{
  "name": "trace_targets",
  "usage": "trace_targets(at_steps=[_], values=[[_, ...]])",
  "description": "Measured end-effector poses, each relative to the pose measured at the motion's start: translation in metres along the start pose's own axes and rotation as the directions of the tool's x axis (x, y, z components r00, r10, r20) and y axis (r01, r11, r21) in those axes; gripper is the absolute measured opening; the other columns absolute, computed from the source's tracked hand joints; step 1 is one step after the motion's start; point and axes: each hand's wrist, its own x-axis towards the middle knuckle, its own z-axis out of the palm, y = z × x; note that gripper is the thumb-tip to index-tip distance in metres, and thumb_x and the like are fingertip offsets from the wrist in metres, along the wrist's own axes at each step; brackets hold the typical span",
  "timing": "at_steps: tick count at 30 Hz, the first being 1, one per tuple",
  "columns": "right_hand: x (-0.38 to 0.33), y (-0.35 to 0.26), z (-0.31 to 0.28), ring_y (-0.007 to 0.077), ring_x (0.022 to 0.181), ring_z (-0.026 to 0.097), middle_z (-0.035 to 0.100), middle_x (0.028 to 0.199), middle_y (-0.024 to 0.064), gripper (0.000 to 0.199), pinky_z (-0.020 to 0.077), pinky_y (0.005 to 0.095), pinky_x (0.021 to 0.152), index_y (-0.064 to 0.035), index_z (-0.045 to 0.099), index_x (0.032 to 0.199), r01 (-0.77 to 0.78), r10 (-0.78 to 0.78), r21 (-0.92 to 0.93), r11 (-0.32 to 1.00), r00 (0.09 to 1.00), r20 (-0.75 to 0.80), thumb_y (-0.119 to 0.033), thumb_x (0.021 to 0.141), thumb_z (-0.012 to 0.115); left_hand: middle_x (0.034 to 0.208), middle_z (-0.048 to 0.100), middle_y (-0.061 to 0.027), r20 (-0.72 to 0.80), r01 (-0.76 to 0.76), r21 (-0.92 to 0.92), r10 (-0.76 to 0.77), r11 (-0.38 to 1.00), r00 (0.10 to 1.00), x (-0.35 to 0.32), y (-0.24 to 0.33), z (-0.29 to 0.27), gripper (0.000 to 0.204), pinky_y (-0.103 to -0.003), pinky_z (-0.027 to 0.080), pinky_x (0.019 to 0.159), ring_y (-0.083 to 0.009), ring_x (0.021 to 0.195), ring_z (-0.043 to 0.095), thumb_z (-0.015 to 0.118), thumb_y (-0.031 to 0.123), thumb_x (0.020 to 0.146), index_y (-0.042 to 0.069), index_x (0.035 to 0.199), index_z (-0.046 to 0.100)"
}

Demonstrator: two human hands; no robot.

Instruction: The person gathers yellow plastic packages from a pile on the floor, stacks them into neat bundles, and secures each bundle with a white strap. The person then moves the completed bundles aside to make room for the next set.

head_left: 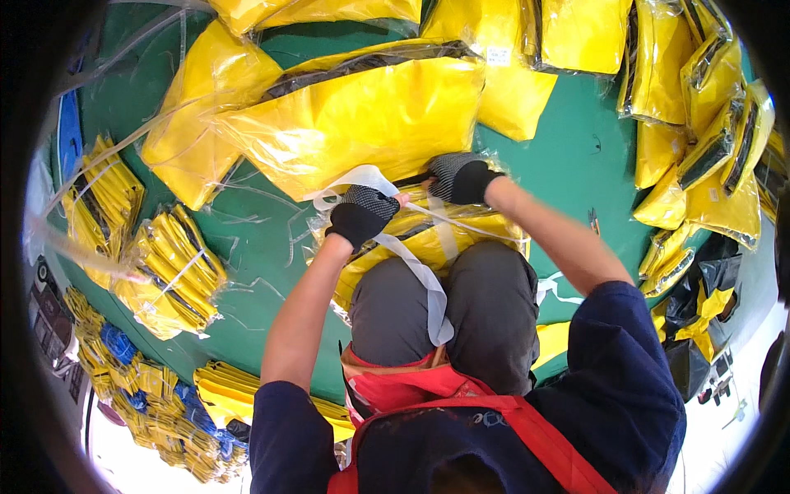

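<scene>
Beneath my hands lies a bundle of yellow folded packages (395,259) in clear plastic, against my knees. My left hand (362,216), in a dark dotted glove with bare fingertips, is closed on a white strap (420,267). The strap loops above that hand, and its loose end trails over my left knee. Another white band (445,235) crosses the bundle below my right hand (461,179). That hand, gloved alike, curls at the bundle's far edge; what its fingers hold is hidden.
A large yellow package (362,115) lies just beyond the bundle. Strapped yellow bundles (177,267) are at left, and piled packages (704,123) at right. Small cutters (593,221) lie on the green surface (564,185), along with loose clear strips (292,235).
</scene>
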Motion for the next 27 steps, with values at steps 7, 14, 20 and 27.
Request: trace_targets(at_steps=[7,14,20,27], values=[[-0.008,-0.003,-0.018,0.0297,0.079,0.059,0.063,0.083,0.0131,0.02,0.0473,0.0348,0.072,-0.0072,0.061,0.085,-0.08,0.086,-0.043,0.996,0.986,0.146,-0.025,0.077,0.061,0.073,0.061,-0.0192,-0.033,0.001,-0.234,-0.009,0.972,0.999,0.0,0.014,-0.008,0.043,-0.041,0.044,0.064,-0.0344,0.07,0.059,0.059,0.044,0.078,0.001,0.074,0.063],[0.0,0.018,-0.024,0.0271,0.08,0.058,0.061,0.083,0.0115,0.022,0.0453,0.0341,0.073,-0.007,0.058,0.086,0.036,-0.194,0.433,0.9,0.925,0.326,-0.021,0.071,0.063,0.066,0.06,-0.0099,0.127,0.127,-0.364,-0.086,0.923,0.988,-0.009,0.026,-0.029,0.035,-0.031,0.043,0.058,-0.017,0.064,0.057,0.065,0.035,0.079,0.0,0.078,0.063],[-0.008,-0.001,-0.005,0.0314,0.077,0.059,0.062,0.079,0.0136,0.028,0.0467,0.0391,0.067,-0.0114,0.06,0.076,-0.001,-0.006,0.076,0.997,0.995,0.103,-0.038,0.07,0.065,0.07,0.062,-0.0093,0.071,0.082,-0.315,-0.063,0.945,0.996,-0.005,0.008,-0.008,0.034,-0.03,0.045,0.06,-0.0185,0.065,0.059,0.065,0.036,0.078,0.002,0.082,0.063],[-0.009,0.017,0.01,0.0305,0.071,0.06,0.063,0.076,0.0118,0.029,0.0474,0.0387,0.064,-0.0118,0.064,0.074,-0.058,0.066,0.252,0.966,0.998,-0.022,-0.04,0.067,0.067,0.079,0.063,-0.0138,0.055,0.003,-0.105,0.003,0.994,0.998,0.014,0.008,0.005,0.037,-0.037,0.045,0.068,-0.0296,0.078,0.06,0.058,0.042,0.079,0.005,0.081,0.062]])
